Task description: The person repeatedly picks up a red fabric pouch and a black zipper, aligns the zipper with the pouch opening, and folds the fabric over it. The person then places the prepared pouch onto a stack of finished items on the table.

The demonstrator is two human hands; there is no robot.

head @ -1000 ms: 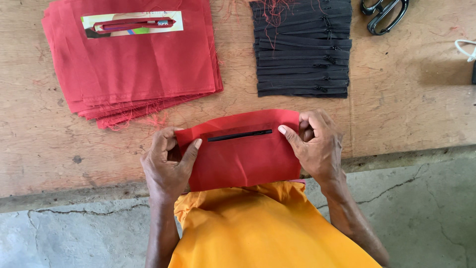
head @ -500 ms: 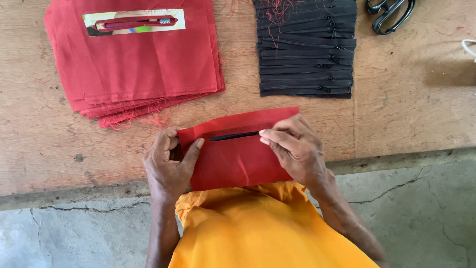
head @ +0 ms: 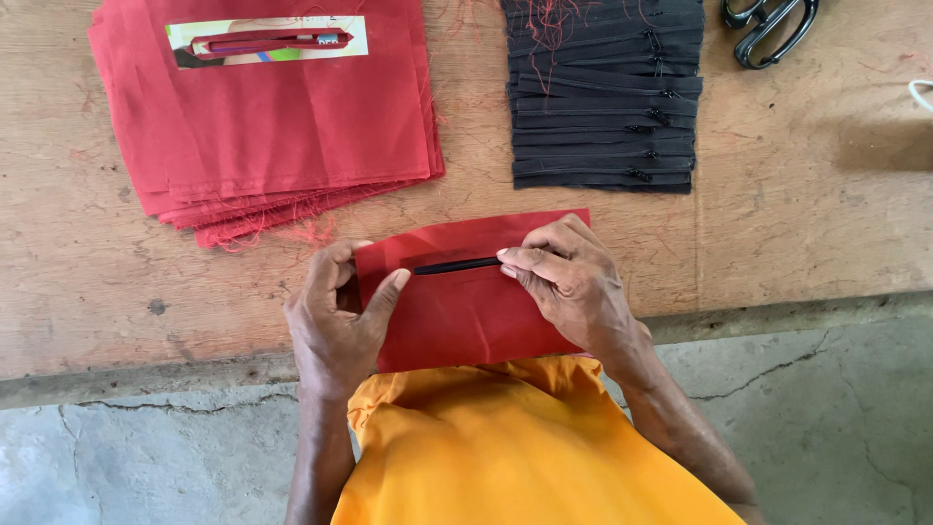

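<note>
Red cloth piece (head: 466, 311) with a black zipper (head: 455, 264) showing through a slit lies flat at the near edge of the wooden tabletop (head: 797, 224), its lower edge hanging just over the lip toward the person's orange garment (head: 515, 457). The left hand (head: 335, 326) pins the cloth's left end, thumb pressed flat beside the slit's left end and fingers curled over the cloth's edge. The right hand (head: 573, 282) has its fingertips drawn together, pinching the cloth and zipper at the slit's right part.

Judging by how things lie, the zipper is already seated in the slit and is being lined up and smoothed; only this one piece is in hand. A stack of red cloth pieces (head: 272, 117), topped by a card with a sample pocket (head: 267, 41), sits at the far left of the tabletop, and a stack of black zippers (head: 604, 97) sits at the far middle, so much work appears left. Scissors (head: 768, 24) lie at the far right edge.

The cloth's long axis runs left to right, along the near edge, tilted slightly so its right end sits farther in. The zipper runs the same way; which end carries the pull cannot be told.
</note>
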